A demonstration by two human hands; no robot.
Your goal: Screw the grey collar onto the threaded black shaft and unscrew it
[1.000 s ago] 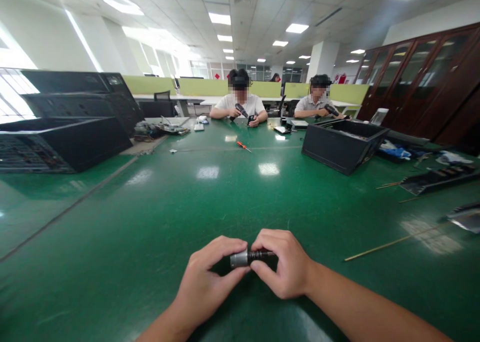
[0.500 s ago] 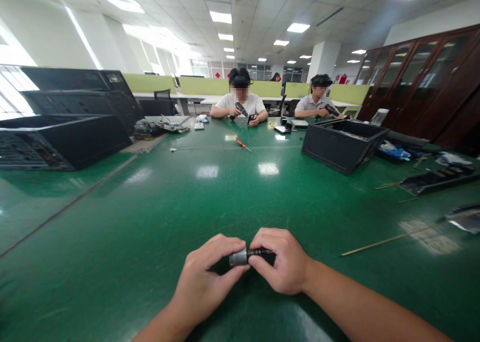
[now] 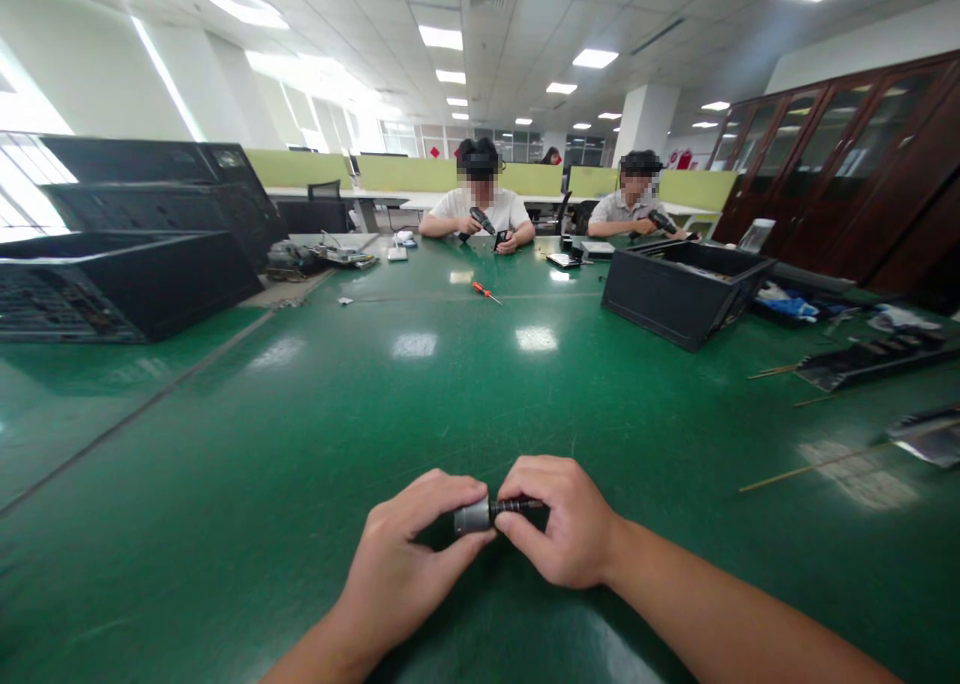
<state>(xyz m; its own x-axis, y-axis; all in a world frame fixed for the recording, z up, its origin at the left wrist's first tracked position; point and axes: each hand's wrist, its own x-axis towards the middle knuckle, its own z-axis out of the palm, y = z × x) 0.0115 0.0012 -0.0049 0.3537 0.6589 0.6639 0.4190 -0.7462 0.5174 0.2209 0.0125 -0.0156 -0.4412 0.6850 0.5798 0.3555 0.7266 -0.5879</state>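
Note:
Low in the head view, my left hand (image 3: 409, 549) pinches the silver, cylindrical body of a small motor (image 3: 471, 517) between thumb and fingers. A dark, ridged shaft (image 3: 516, 505) points right from the motor. My right hand (image 3: 562, 524) is closed on this shaft, with thumb and forefinger near where it meets the body. The shaft's far end is hidden by the right hand. Both hands are close together, just above the green tabletop (image 3: 360, 404).
An orange screwdriver (image 3: 486, 292) lies farther back. Black computer cases (image 3: 202, 284) stand left, and another case (image 3: 660, 299) right. Thin rods (image 3: 810, 470) and metal parts lie at right. Across the table two people (image 3: 480, 204) hold power drills (image 3: 482, 220).
My left hand and the motor have shifted very slightly left. Both grips look the same. The near end of a thin rod at right appears farther right.

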